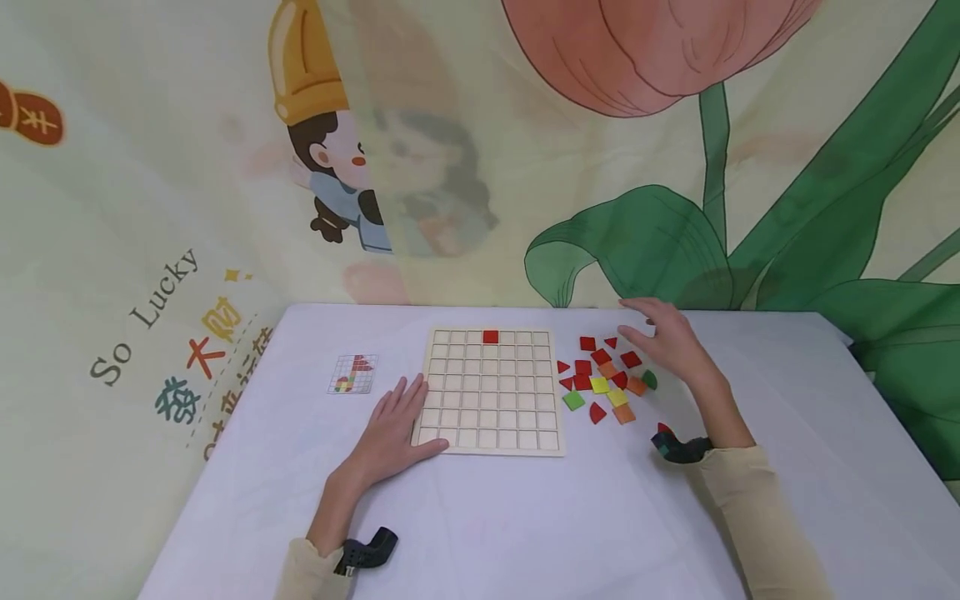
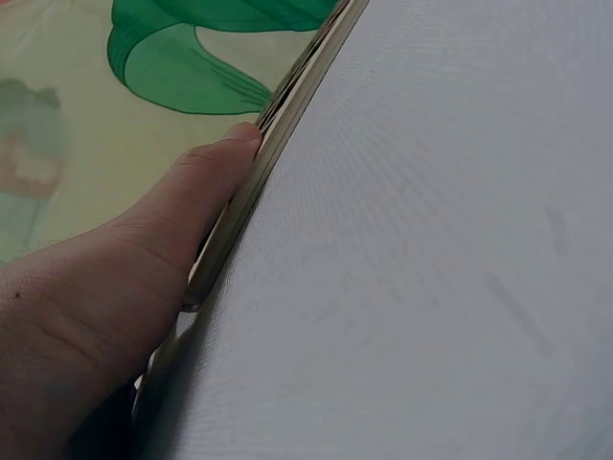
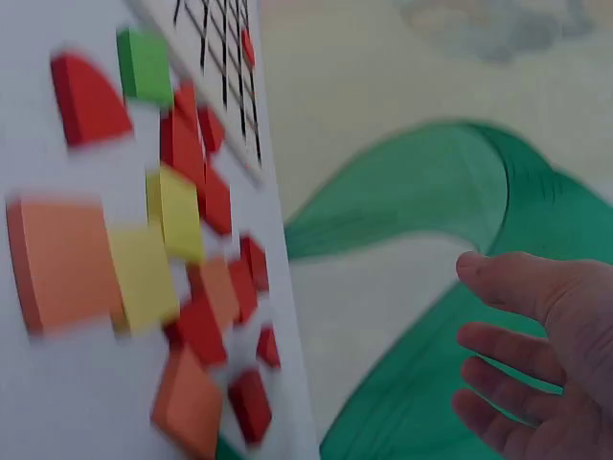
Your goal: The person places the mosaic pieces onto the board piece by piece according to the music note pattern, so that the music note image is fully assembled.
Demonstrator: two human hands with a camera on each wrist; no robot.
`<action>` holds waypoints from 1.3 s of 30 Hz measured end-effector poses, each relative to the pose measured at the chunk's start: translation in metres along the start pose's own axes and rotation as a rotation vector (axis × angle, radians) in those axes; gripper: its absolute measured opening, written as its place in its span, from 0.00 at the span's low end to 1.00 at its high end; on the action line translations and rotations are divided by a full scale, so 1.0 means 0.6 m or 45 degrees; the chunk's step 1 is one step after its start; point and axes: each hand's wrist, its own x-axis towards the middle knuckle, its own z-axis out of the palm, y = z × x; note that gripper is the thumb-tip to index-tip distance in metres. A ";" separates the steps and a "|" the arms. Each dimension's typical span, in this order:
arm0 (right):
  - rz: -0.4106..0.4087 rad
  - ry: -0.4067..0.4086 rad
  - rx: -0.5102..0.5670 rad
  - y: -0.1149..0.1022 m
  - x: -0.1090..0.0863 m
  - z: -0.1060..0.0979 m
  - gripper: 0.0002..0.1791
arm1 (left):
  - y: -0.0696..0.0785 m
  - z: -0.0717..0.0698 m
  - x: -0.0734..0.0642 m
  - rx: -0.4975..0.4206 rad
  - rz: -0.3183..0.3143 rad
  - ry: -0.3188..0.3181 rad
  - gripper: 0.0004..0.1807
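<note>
A wooden grid board (image 1: pixel 491 398) lies on the white table, with one red square tile (image 1: pixel 491 337) in its top row. My left hand (image 1: pixel 393 425) rests along the board's left edge, fingers straight and thumb at the lower left corner; in the left wrist view the thumb (image 2: pixel 206 172) lies against the board's side. Right of the board lie scattered tiles: red squares and triangles, orange tiles (image 1: pixel 624 413), yellow tiles (image 1: pixel 600 385) and a light green square (image 1: pixel 573 400). My right hand (image 1: pixel 666 337) hovers above their far right side, fingers relaxed and apart, holding nothing.
A small pattern card (image 1: pixel 352 374) with a coloured grid figure lies left of the board. A dark green tile (image 1: pixel 649 379) sits at the pile's right edge, and a red piece (image 1: pixel 664 428) shows beside the right wrist. A printed cloth (image 1: pixel 450 167) hangs behind the table.
</note>
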 end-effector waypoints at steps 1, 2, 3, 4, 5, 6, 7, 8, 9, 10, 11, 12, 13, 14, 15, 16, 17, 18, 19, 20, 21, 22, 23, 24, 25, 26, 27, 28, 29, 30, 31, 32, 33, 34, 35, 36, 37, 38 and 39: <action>0.024 0.001 -0.004 0.010 0.000 -0.005 0.28 | -0.001 0.000 0.000 -0.005 0.000 0.002 0.56; 0.043 -0.002 -0.007 0.018 -0.001 -0.009 0.28 | -0.001 0.000 0.000 -0.010 0.000 0.003 0.56; 0.065 -0.013 -0.012 0.024 -0.002 -0.012 0.28 | -0.002 0.001 0.000 -0.012 -0.001 0.002 0.56; 0.085 -0.024 -0.011 0.030 -0.003 -0.013 0.28 | -0.002 0.001 -0.001 -0.012 0.000 0.001 0.56; 0.100 -0.032 -0.009 0.034 -0.004 -0.013 0.28 | -0.002 0.001 -0.001 -0.012 0.001 0.000 0.56; 0.110 -0.045 -0.011 0.037 -0.005 -0.013 0.28 | -0.002 0.000 -0.002 -0.015 0.002 0.000 0.56; 0.117 -0.066 -0.012 0.039 -0.005 -0.013 0.28 | -0.003 0.000 -0.002 -0.014 0.004 0.002 0.56; 0.128 -0.091 -0.007 0.040 -0.005 -0.012 0.28 | -0.003 0.000 -0.002 -0.007 0.003 0.002 0.55; 0.141 -0.118 0.000 0.041 -0.006 -0.011 0.28 | -0.004 0.000 -0.002 -0.007 0.009 0.007 0.55; 0.149 -0.142 0.007 0.041 -0.006 -0.009 0.28 | -0.004 -0.001 -0.001 -0.009 0.015 0.010 0.55; 0.155 -0.166 0.012 0.042 -0.005 -0.006 0.28 | -0.003 -0.001 -0.001 -0.010 0.014 0.008 0.55; 0.160 -0.188 0.022 0.042 -0.005 -0.003 0.28 | -0.003 -0.001 0.000 -0.011 0.016 0.007 0.55; 0.170 -0.212 0.033 0.041 -0.005 0.001 0.28 | -0.004 0.000 0.001 -0.007 0.017 0.007 0.55; 0.176 -0.234 0.052 0.040 -0.005 0.005 0.28 | -0.004 0.001 0.001 -0.004 0.018 0.006 0.55; 0.171 -0.251 0.056 0.039 -0.004 0.010 0.27 | -0.003 0.001 0.002 -0.005 0.022 0.006 0.55; 0.164 -0.268 0.056 0.038 -0.003 0.016 0.26 | -0.003 0.001 0.002 -0.006 0.025 0.006 0.55; 0.160 -0.288 0.064 0.036 -0.003 0.021 0.25 | -0.003 0.002 0.002 -0.003 0.028 0.007 0.55; 0.165 -0.308 0.072 0.034 -0.002 0.026 0.24 | -0.004 0.002 0.003 -0.001 0.033 0.013 0.55; 0.168 -0.328 0.073 0.031 -0.001 0.031 0.24 | -0.004 0.002 0.003 0.001 0.036 0.018 0.55; 0.162 -0.344 0.075 0.029 -0.001 0.035 0.24 | -0.003 0.002 0.002 0.001 0.036 0.021 0.55; 0.157 -0.358 0.070 0.027 0.000 0.039 0.24 | -0.003 0.003 0.002 0.000 0.039 0.026 0.55; 0.158 -0.372 0.071 0.025 0.000 0.042 0.24 | -0.004 0.003 0.002 0.003 0.037 0.029 0.54; 0.157 -0.383 0.071 0.023 0.000 0.044 0.24 | -0.005 0.004 0.002 0.006 0.034 0.031 0.55; 0.153 -0.389 0.066 0.022 0.000 0.046 0.24 | -0.005 0.004 0.001 0.006 0.029 0.030 0.55; 0.141 -0.397 0.058 0.022 -0.001 0.048 0.23 | -0.005 0.005 0.001 0.007 0.027 0.029 0.55; 0.133 -0.405 0.048 0.021 -0.001 0.049 0.22 | -0.006 0.006 0.001 0.011 0.029 0.032 0.55; 0.129 -0.415 0.037 0.022 -0.001 0.050 0.21 | -0.006 0.006 0.001 0.009 0.033 0.034 0.55; 0.118 -0.427 0.017 0.022 -0.002 0.051 0.19 | -0.007 0.006 0.001 0.008 0.031 0.034 0.55; 0.110 -0.437 -0.005 0.023 -0.002 0.052 0.18 | -0.007 0.006 0.001 0.007 0.035 0.034 0.55; 0.104 -0.447 -0.025 0.023 -0.002 0.052 0.18 | -0.006 0.006 0.001 0.003 0.033 0.033 0.55; 0.099 -0.456 -0.047 0.023 -0.002 0.053 0.18 | -0.006 0.005 0.001 0.002 0.037 0.035 0.55; 0.096 -0.462 -0.070 0.023 -0.002 0.053 0.17 | -0.006 0.005 0.002 0.001 0.038 0.036 0.55; 0.094 -0.467 -0.089 0.024 -0.002 0.053 0.17 | -0.005 0.004 0.002 -0.003 0.035 0.032 0.55; 0.089 -0.466 -0.105 0.024 -0.002 0.053 0.17 | -0.004 0.003 0.002 -0.003 0.033 0.030 0.55; 0.092 -0.461 -0.116 0.024 -0.001 0.053 0.17 | -0.004 0.002 0.002 -0.001 0.037 0.030 0.55; 0.098 -0.456 -0.123 0.025 -0.001 0.053 0.17 | -0.004 0.002 0.003 -0.004 0.034 0.027 0.55; 0.099 -0.449 -0.135 0.025 -0.001 0.052 0.17 | -0.003 0.001 0.002 0.000 0.035 0.023 0.55; 0.111 -0.437 -0.146 0.026 -0.001 0.052 0.16 | -0.003 0.001 0.002 0.001 0.029 0.016 0.55; 0.123 -0.426 -0.152 0.026 0.000 0.053 0.16 | -0.003 0.001 0.002 0.003 0.025 0.011 0.55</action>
